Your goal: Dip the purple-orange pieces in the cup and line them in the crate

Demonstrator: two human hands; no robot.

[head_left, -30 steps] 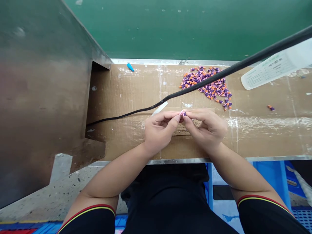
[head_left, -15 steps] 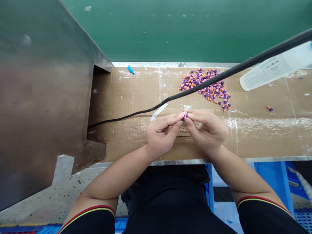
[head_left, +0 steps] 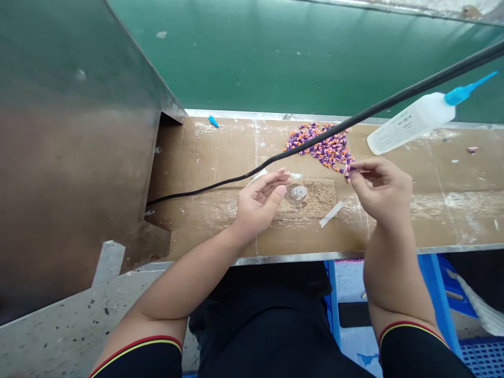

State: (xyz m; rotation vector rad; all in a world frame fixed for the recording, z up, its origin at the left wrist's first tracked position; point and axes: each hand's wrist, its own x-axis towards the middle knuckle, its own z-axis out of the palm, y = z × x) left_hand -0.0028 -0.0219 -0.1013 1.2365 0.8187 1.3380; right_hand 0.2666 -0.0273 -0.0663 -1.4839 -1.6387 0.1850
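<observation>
My left hand is open, palm turned inward, and nothing shows in its fingers. Just right of its fingertips, a small clear, round, shiny object sits on a wet-looking brown cardboard patch. At the lower right edge of a pile of small purple, orange and pink pieces, my right hand pinches a small purple-and-pink piece between thumb and forefinger. Whether that piece is lifted off the board I cannot tell.
A black cable crosses above the pile. Behind my right hand lies a white squeeze bottle with a blue nozzle. A blue cap, a white strip and a loose piece lie on the cardboard. A metal housing stands left.
My hands were together on a pink-and-purple piece and have parted. The left opened; the right moved right to the pile's edge. The clear object shows now. The view has shifted slightly.
</observation>
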